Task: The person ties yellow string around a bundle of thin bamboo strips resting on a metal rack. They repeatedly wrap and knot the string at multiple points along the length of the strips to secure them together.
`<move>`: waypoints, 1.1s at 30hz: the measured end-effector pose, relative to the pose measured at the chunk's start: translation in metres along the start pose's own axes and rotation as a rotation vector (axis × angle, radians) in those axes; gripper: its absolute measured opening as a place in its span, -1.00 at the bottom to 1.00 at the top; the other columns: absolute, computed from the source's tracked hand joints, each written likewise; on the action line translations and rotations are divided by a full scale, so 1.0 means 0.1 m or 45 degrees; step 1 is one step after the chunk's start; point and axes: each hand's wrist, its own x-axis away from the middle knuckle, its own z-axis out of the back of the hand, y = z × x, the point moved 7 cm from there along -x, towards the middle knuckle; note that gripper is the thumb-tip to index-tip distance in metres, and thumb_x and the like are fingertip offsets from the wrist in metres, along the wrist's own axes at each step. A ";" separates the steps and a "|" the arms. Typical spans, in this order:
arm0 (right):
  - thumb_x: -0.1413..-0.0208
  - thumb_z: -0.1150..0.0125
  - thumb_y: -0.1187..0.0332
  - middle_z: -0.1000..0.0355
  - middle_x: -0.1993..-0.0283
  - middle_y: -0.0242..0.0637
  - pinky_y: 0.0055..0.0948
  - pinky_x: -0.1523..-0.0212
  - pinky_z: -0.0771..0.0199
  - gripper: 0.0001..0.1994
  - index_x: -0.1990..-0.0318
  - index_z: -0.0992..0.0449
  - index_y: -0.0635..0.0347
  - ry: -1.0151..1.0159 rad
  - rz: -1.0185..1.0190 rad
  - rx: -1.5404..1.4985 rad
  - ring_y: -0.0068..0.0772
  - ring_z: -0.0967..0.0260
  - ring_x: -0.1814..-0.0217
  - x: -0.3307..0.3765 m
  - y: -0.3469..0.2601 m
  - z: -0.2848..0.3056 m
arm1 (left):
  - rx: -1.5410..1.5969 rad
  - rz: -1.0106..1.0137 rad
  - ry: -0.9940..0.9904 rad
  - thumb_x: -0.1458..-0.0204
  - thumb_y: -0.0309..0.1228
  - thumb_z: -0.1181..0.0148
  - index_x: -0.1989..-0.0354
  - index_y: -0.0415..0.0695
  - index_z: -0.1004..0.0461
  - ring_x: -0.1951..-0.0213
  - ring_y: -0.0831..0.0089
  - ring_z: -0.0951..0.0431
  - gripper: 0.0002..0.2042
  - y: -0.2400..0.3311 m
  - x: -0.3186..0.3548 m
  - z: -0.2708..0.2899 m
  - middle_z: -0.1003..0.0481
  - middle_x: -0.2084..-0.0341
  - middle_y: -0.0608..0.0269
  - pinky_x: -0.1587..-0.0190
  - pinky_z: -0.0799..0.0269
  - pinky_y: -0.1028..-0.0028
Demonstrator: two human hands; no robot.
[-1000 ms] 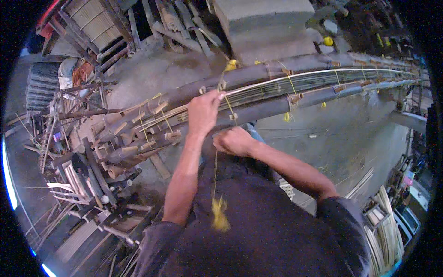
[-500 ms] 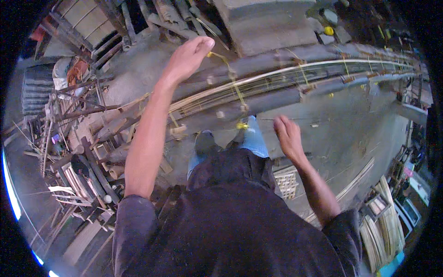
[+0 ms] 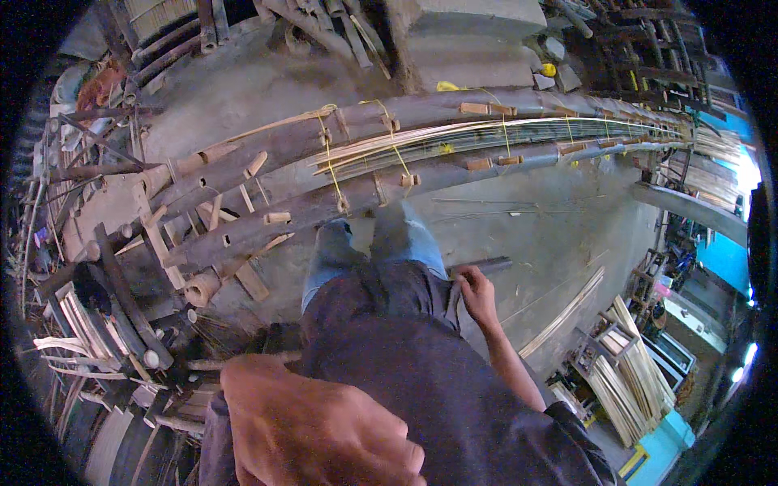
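My left hand (image 3: 324, 425) is raised close to the camera, above my chest. Its fingers curl inward, and whatever they may hold is hidden. Down at my right hip, my right hand (image 3: 478, 296) pinches the hem of my dark shirt (image 3: 389, 364). Beyond my legs lies a long frame of two dark poles (image 3: 304, 212) fitted with short wooden pegs (image 3: 277, 218). Between the poles runs a bundle of thin pale strips (image 3: 365, 155), crossed by yellow cords (image 3: 332, 166). Neither hand touches the frame.
Stacked wood pieces (image 3: 89, 320) and offcuts crowd the left side. Long pale strips (image 3: 563, 312) lie on the floor at right, near leaning slats (image 3: 620, 389). A yellow roll (image 3: 549, 70) sits among stones at the back. A concrete block (image 3: 478, 28) stands behind the frame.
My left hand has come back from above the frame toward my chest. My right hand has dropped to my hip and taken hold of the shirt hem. The view has shifted.
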 end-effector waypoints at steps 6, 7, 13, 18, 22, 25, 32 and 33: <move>-0.09 -0.23 0.32 -0.43 -0.07 -0.16 -0.32 -0.08 -0.38 -0.61 -0.08 -0.45 0.21 0.023 0.190 -0.535 -0.29 -0.39 -0.08 -1.00 -0.79 -0.84 | -0.962 0.578 -0.070 -0.19 -0.23 0.01 0.19 -0.17 -0.53 0.32 0.27 -0.53 -0.72 -0.28 -0.01 0.80 -0.55 0.30 0.09 0.36 -0.39 0.37; -0.08 -0.24 0.30 -0.47 -0.01 -0.17 -0.33 -0.06 -0.38 -0.63 -0.05 -0.48 0.20 -0.166 0.211 -0.510 -0.30 -0.42 -0.03 -1.02 -0.95 -0.87 | -1.231 0.775 0.159 -0.17 -0.29 0.00 0.21 -0.21 -0.51 0.30 0.22 -0.55 -0.76 -0.35 0.06 1.12 -0.53 0.33 0.07 0.31 -0.41 0.32; -0.17 -0.13 0.31 -0.49 0.34 -0.14 -0.24 0.13 -0.41 -0.81 0.31 -0.56 0.25 -0.344 0.972 0.817 -0.11 -0.46 0.18 -0.44 -3.73 0.78 | -2.425 1.432 0.080 -0.14 -0.35 0.01 0.16 -0.14 -0.52 0.14 0.03 -0.53 -0.77 -0.96 1.27 2.37 -0.54 0.20 0.02 0.07 -0.43 0.14; -0.12 -0.09 0.25 -0.48 0.27 -0.03 -0.08 0.12 -0.44 -0.78 0.26 -0.55 0.19 -0.269 1.756 0.327 0.06 -0.44 0.14 -1.50 -4.60 0.13 | -2.498 1.362 0.186 -0.14 -0.27 -0.03 0.29 -0.15 -0.58 0.24 -0.02 -0.54 -0.75 -1.13 1.16 2.52 -0.57 0.33 0.04 0.14 -0.44 0.15; -0.30 0.11 0.16 -0.48 0.26 -0.15 -0.17 0.16 -0.43 -0.66 0.14 -0.55 0.19 -0.077 0.850 0.929 -0.08 -0.47 0.19 -2.71 -3.57 -0.39 | -2.475 1.535 0.403 -0.13 -0.26 -0.09 0.37 -0.20 -0.58 0.37 -0.12 -0.54 -0.74 -1.06 1.14 2.56 -0.55 0.45 -0.08 0.26 -0.45 0.05; -0.31 0.15 0.12 -0.39 0.48 -0.26 -0.19 0.35 -0.40 -0.63 0.23 -0.52 0.20 -0.454 0.693 -0.359 -0.16 -0.40 0.41 -3.03 -3.16 -0.56 | -2.487 1.449 0.340 -0.13 -0.24 -0.08 0.38 -0.19 -0.58 0.37 -0.10 -0.55 -0.73 -1.14 1.04 2.48 -0.54 0.49 -0.10 0.25 -0.46 0.05; -0.24 0.06 0.23 -0.50 0.39 0.02 0.02 0.10 -0.45 -0.71 0.38 -0.49 0.22 -0.945 0.926 0.415 0.08 -0.50 0.26 -0.71 -2.21 -0.44 | -2.287 1.510 0.465 -0.18 -0.19 -0.04 0.21 -0.16 -0.58 0.27 0.08 -0.57 -0.70 -1.06 1.01 2.41 -0.57 0.38 0.00 0.16 -0.44 0.24; -0.22 0.05 0.20 -0.51 0.39 0.00 0.01 0.18 -0.48 -0.70 0.38 -0.51 0.20 -0.915 1.026 0.496 0.07 -0.51 0.30 -0.84 -2.01 -0.78 | -2.163 1.522 0.522 -0.19 -0.18 -0.03 0.21 -0.18 -0.58 0.26 0.14 -0.58 -0.68 -1.04 0.98 2.38 -0.58 0.38 0.03 0.15 -0.43 0.27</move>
